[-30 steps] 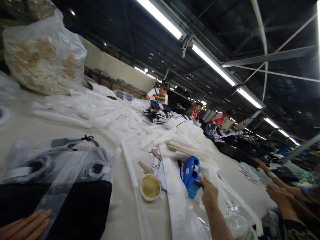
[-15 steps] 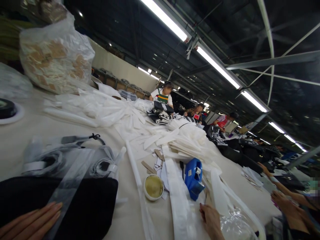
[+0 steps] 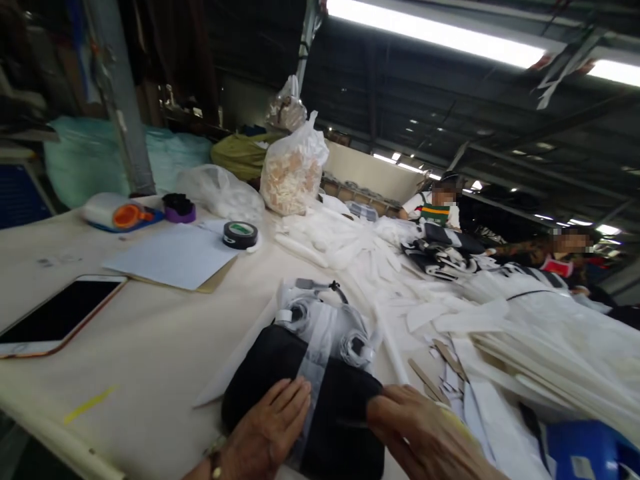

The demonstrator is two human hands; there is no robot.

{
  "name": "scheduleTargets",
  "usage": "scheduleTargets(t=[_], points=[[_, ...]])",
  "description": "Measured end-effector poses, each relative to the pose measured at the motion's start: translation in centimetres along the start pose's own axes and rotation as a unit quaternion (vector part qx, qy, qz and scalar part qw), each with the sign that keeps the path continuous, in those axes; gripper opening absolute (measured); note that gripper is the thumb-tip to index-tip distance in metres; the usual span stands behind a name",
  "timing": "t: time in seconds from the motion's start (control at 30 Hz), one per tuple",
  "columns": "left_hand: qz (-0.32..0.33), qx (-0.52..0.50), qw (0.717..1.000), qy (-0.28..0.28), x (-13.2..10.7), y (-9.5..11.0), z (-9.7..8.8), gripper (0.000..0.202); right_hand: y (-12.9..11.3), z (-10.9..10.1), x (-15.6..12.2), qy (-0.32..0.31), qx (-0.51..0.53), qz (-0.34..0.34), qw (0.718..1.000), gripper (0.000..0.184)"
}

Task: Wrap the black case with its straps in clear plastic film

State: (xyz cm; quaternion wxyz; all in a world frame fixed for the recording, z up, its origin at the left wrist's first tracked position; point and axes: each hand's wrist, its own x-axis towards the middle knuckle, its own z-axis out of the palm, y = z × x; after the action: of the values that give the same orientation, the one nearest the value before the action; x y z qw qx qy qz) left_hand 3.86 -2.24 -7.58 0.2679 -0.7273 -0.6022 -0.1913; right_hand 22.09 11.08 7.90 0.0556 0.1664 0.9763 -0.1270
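**Tutor:** Since the earlier frame the right hand (image 3: 425, 437) has left the blue tape dispenser (image 3: 585, 450) and come to the black fabric bundle (image 3: 345, 417). The view has swung left, so a phone (image 3: 55, 313), a clipboard sheet (image 3: 170, 257) and a black tape roll (image 3: 240, 235) are now in sight.

**Student:** Where does the bundle lie, and how do the hands stand?

**Tutor:** The bundle lies near the front edge of the table (image 3: 150, 360), touching a clear bag (image 3: 325, 323) of rolled grey pieces behind it. A clear strip (image 3: 313, 377) runs across its top. The left hand (image 3: 273, 427) is spread flat with fingers together, pressing on the fabric with the fingertips at the strip. The right hand's fingers lie over the bundle's right edge; whether they pinch anything cannot be told.

**Student:** What would count as good handling here?

**Tutor:** As a judgement: the flat left palm should bear evenly so the fabric cannot creep. The strip is best smoothed from its middle outward, straight and free of creases. The right hand should keep the edge taut, and the loose white strips (image 3: 480, 320) nearby should stay off the bundle.
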Motion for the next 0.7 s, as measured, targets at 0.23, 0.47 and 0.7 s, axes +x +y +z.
scheduleTargets(t=[0.23,0.47,0.7], points=[[-0.022,-0.024,0.999,0.029,-0.5,0.7,1.3,0.030,0.4,1.2,10.5,-0.102,-0.134,-0.103,0.980,0.016],[-0.046,-0.029,0.994,0.090,0.0,1.1,1.8,0.025,-0.2,1.3,13.3,-0.180,-0.173,-0.099,0.963,0.019],[-0.029,-0.029,0.997,0.072,-0.4,1.2,2.2,0.022,0.2,1.9,15.5,-0.195,-0.162,0.031,0.967,0.028]])
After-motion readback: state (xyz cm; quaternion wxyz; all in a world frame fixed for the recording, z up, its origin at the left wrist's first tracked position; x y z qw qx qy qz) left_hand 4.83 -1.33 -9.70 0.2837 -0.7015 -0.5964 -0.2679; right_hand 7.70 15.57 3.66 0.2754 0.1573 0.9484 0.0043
